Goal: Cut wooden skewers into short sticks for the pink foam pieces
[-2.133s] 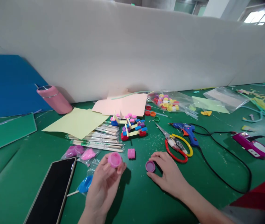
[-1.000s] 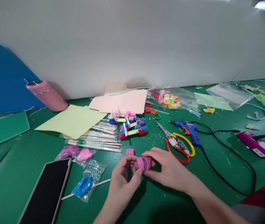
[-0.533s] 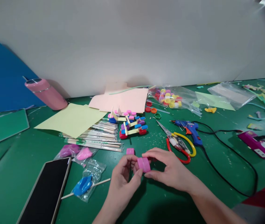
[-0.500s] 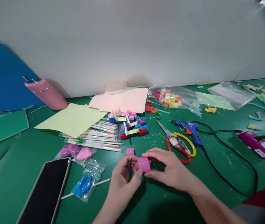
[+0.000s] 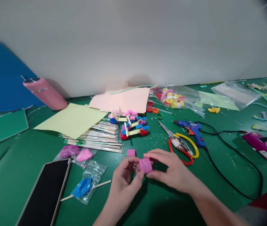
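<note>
My left hand (image 5: 127,179) and my right hand (image 5: 172,171) pinch a pair of pink bottle caps (image 5: 145,165) from both sides, above the green table. The caps are placed together, and a thin slanting seam shows between them. Fingertips hide their ends. Just behind the left fingers sits another pink cap piece (image 5: 131,153) on the table. Farther back stand small models (image 5: 134,131) made of caps, pale sticks and blue, pink and purple bits.
Scissors (image 5: 182,147) and a blue glue gun (image 5: 192,130) with its black cord lie to the right. A phone (image 5: 45,191), bagged blue clay (image 5: 83,187) and bagged sticks (image 5: 96,139) are on the left. A bag of caps (image 5: 171,99) lies at the back.
The seam between the two pink caps looks more slanted and uneven than before. Both hands keep almost the same place and grip; the view has shifted slightly.
</note>
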The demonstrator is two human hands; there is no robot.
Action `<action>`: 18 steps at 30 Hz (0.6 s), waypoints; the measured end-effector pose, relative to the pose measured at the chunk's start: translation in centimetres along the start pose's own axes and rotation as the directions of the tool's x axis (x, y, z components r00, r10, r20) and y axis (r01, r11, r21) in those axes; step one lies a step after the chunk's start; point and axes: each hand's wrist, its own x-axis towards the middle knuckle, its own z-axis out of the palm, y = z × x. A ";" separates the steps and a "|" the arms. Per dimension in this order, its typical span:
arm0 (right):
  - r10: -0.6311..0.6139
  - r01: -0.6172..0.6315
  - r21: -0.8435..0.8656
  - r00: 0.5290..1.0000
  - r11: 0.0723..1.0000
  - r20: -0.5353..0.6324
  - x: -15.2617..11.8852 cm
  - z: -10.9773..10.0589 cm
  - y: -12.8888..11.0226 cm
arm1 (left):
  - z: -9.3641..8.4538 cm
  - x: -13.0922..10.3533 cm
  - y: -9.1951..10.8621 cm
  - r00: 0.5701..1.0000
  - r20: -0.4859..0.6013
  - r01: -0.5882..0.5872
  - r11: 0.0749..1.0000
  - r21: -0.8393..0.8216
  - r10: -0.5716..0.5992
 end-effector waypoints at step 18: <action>-0.026 0.026 0.001 0.999 1.000 -0.030 -0.1 0.0 0.0 | -0.3 0.0 -0.2 0.999 0.044 -0.034 0.997 0.073 0.030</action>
